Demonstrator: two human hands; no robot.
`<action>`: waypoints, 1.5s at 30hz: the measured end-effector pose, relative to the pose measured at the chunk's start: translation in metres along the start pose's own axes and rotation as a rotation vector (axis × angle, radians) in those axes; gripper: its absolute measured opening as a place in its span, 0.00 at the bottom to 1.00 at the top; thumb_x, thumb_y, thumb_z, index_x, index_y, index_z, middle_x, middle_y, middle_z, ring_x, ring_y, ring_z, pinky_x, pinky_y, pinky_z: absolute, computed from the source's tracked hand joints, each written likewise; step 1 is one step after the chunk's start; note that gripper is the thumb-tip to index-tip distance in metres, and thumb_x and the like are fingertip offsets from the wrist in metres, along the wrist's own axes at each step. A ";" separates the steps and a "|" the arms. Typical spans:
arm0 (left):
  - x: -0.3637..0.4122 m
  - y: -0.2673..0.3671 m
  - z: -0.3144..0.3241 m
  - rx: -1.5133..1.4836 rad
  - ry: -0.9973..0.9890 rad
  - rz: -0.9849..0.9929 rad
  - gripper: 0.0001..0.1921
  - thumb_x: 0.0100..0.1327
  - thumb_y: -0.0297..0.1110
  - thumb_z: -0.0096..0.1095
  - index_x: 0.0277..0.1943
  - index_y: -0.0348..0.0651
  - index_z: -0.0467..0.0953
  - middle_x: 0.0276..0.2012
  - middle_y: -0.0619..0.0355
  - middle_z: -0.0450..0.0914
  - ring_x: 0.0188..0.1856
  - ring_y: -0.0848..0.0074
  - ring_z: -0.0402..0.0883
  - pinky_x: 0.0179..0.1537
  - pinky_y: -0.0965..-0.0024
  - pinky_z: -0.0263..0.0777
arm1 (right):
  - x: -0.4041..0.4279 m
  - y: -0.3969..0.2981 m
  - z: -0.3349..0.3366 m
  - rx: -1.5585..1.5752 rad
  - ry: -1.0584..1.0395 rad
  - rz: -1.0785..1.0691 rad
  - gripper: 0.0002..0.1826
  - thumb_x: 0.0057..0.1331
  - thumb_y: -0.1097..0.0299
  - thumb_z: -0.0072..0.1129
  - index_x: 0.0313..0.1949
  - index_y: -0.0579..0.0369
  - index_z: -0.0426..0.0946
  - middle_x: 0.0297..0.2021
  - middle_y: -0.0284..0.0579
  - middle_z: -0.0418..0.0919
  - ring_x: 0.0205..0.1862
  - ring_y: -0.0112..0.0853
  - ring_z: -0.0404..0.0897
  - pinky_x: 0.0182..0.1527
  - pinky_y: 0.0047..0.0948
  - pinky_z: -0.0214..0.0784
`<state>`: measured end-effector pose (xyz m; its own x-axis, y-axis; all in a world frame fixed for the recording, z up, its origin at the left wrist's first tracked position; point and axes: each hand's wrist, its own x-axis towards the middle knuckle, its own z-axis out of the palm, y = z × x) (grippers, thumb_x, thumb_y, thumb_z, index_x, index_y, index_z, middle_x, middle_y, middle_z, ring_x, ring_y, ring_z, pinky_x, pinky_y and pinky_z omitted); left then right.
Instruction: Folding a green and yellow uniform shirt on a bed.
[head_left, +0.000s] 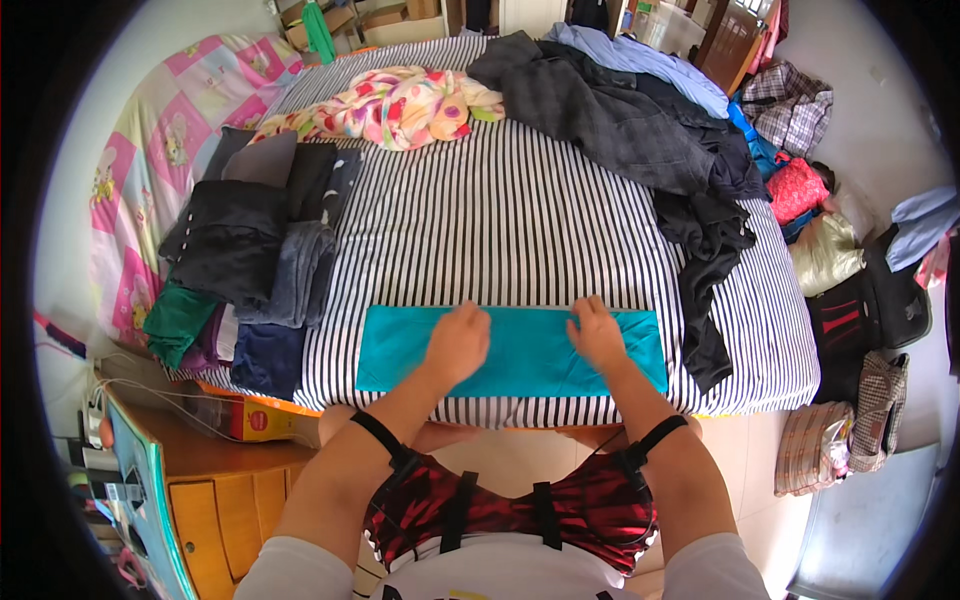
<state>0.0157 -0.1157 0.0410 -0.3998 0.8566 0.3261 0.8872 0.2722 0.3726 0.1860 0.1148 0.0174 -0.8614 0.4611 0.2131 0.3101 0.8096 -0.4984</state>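
Note:
A teal cloth (525, 360), folded into a long flat rectangle, lies along the near edge of the bed on a black-and-white striped sheet (495, 210). My left hand (459, 341) is over its left half, slightly blurred, with the fingers curled. Over the right part of its far edge is my right hand (596, 330), fingers bent and thumb apart. Whether either hand pinches the fabric cannot be told. Small creases show at the cloth's right end.
Folded dark clothes (232, 240) are stacked at the left. A colourful patterned cloth (405, 105) lies bunched at the far side. Dark clothes (600, 120) are heaped far right, and a black garment (705, 285) trails nearer. A wooden cabinet (225, 517) stands at the lower left.

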 end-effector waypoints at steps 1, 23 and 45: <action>-0.005 0.011 0.003 -0.004 -0.001 0.001 0.06 0.62 0.27 0.64 0.39 0.38 0.74 0.39 0.49 0.74 0.40 0.51 0.79 0.43 0.51 0.75 | -0.005 -0.006 0.001 -0.003 -0.001 0.003 0.13 0.63 0.70 0.64 0.46 0.54 0.74 0.45 0.52 0.74 0.45 0.52 0.81 0.48 0.49 0.76; -0.042 -0.017 0.028 0.246 -0.173 -0.286 0.35 0.72 0.62 0.49 0.77 0.58 0.60 0.80 0.48 0.49 0.81 0.58 0.46 0.78 0.44 0.38 | -0.047 -0.037 0.025 -0.291 -0.219 -0.186 0.39 0.70 0.34 0.47 0.76 0.34 0.60 0.79 0.50 0.49 0.81 0.42 0.46 0.80 0.50 0.35; -0.082 -0.136 -0.030 -0.060 0.439 -0.610 0.14 0.70 0.27 0.56 0.54 0.31 0.79 0.60 0.42 0.76 0.62 0.48 0.73 0.66 0.54 0.67 | -0.045 -0.021 0.010 -0.323 -0.222 0.047 0.37 0.71 0.38 0.49 0.76 0.30 0.60 0.80 0.46 0.48 0.81 0.38 0.45 0.80 0.46 0.34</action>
<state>-0.0793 -0.2364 -0.0107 -0.8825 0.3046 0.3583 0.4697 0.6073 0.6407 0.2141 0.0732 0.0102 -0.8985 0.4389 -0.0082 0.4310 0.8786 -0.2057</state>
